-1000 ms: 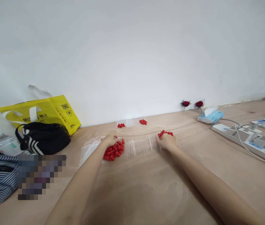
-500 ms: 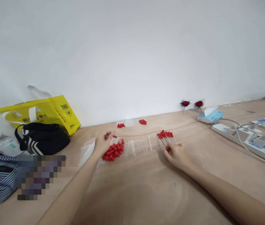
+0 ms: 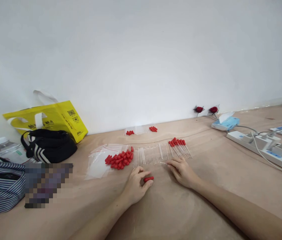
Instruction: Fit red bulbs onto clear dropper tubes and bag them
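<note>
Red bulb sits between the thumb and fingers of the left hand, which close about it in a light pinch; its long axis runs nearly crosswise, rounder end toward the palm, slimmer end toward the right hand. That right hand has its fingertips together on a thin tube, whose free end points left and lies farther from the person than the bulb. Bulb and tube are near but apart, their axes roughly parallel yet out of line.
</note>
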Demonstrator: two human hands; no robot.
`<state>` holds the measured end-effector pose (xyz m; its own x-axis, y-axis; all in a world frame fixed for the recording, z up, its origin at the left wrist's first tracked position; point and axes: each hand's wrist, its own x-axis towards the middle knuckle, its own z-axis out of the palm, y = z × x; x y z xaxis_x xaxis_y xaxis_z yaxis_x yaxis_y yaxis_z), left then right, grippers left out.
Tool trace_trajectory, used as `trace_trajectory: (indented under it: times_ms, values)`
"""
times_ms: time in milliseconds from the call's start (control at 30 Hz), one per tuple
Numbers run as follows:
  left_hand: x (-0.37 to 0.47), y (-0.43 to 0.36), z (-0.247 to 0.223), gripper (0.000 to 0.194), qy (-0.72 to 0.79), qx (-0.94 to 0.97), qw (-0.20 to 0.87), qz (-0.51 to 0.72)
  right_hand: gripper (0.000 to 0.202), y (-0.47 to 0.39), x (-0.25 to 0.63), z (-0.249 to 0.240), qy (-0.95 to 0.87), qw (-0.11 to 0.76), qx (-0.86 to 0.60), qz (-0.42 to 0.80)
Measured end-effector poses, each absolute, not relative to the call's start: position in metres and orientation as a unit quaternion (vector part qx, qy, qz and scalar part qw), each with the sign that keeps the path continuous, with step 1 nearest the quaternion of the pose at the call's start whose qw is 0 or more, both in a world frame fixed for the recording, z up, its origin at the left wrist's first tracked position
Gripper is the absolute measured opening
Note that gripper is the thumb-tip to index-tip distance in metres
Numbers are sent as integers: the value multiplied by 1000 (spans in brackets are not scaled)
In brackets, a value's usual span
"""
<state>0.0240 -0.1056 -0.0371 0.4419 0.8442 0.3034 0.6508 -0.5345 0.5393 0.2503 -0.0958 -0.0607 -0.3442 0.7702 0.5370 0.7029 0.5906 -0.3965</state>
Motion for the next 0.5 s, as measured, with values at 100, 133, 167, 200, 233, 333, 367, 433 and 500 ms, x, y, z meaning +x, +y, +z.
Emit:
trace_trajectory:
  times_ms: [100, 133, 167, 200, 233, 333, 367, 433, 500]
  values:
    - [28, -105, -40, 18, 465, 822, 179, 276, 24, -101, 244, -59, -831, 346, -430, 70]
    - [29, -106, -41, 18, 467, 817, 184, 285, 24, -103, 241, -58, -836, 342, -423, 77]
    - [30, -106, -41, 18, 467, 810, 191, 299, 23, -105, 239, -57, -839, 339, -417, 82]
    - [30, -107, -42, 18, 464, 803, 199, 315, 23, -108, 237, -56, -841, 339, -412, 87]
    - [30, -107, -41, 18, 461, 797, 208, 330, 23, -110, 234, -55, -842, 341, -408, 92]
    - [29, -110, -40, 17, 460, 782, 238, 347, 22, -115, 227, -55, -837, 356, -401, 104]
    - [29, -111, -40, 17, 462, 778, 247, 347, 21, -116, 225, -56, -836, 360, -401, 105]
    - [29, -111, -40, 17, 463, 773, 262, 346, 21, -116, 222, -57, -834, 364, -401, 104]
    - [29, -111, -41, 17, 460, 769, 275, 349, 22, -116, 220, -58, -835, 364, -399, 104]
